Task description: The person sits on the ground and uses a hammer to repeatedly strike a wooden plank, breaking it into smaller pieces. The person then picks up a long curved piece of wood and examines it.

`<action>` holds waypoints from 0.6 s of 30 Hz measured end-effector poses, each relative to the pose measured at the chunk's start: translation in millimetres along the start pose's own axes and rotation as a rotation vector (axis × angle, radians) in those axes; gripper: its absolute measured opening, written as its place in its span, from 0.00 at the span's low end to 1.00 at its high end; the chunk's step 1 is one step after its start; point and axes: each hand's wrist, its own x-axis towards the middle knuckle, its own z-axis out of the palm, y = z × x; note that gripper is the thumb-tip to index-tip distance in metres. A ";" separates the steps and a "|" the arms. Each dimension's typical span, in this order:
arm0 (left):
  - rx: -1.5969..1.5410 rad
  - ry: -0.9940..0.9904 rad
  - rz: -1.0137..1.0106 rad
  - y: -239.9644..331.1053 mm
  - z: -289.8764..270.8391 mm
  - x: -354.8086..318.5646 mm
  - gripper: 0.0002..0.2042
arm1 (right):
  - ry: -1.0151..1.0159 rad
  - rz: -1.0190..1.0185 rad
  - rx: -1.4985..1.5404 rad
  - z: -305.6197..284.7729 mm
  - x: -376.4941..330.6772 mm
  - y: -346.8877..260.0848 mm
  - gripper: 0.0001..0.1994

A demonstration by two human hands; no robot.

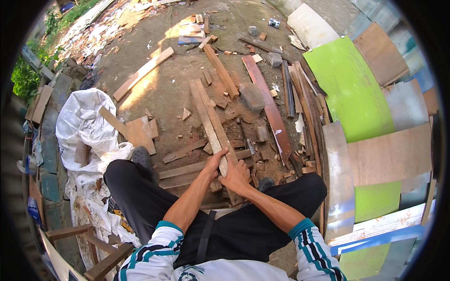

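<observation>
Two long wooden strips lie side by side in front of me, pointing away and slightly left: a paler strip (pixel 205 121) on the left and a browner strip (pixel 217 124) on the right. My left hand (pixel 215 162) is closed around the near part of the pair, its fingers against the wood. Just nearer and to the right, my right hand (pixel 237 177) grips the same strips, with its thumb side by the paler one's near end. The browner strip reaches down past my hands between my legs. My palms hide where the strips touch each other.
Boards and offcuts litter the ground, with a grey stone (pixel 252 96) and a reddish-brown plank (pixel 268 108) beyond my hands. White sacking (pixel 86 124) lies left. Green and brown panels (pixel 349 89) line the right. A wooden frame (pixel 101 255) stands near left.
</observation>
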 end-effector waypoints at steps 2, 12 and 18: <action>-0.018 -0.002 -0.008 -1.1 -0.4 -0.6 0.29 | -0.038 -0.015 0.037 -3.6 0.2 5.2 0.54; -0.075 -0.020 0.078 -0.6 -4.5 -8.5 0.27 | -0.180 0.187 0.484 8.9 4.3 33.9 0.68; 0.006 0.105 0.106 -11.1 -38.6 1.5 0.30 | -0.093 0.101 0.060 1.7 -39.9 -26.0 0.68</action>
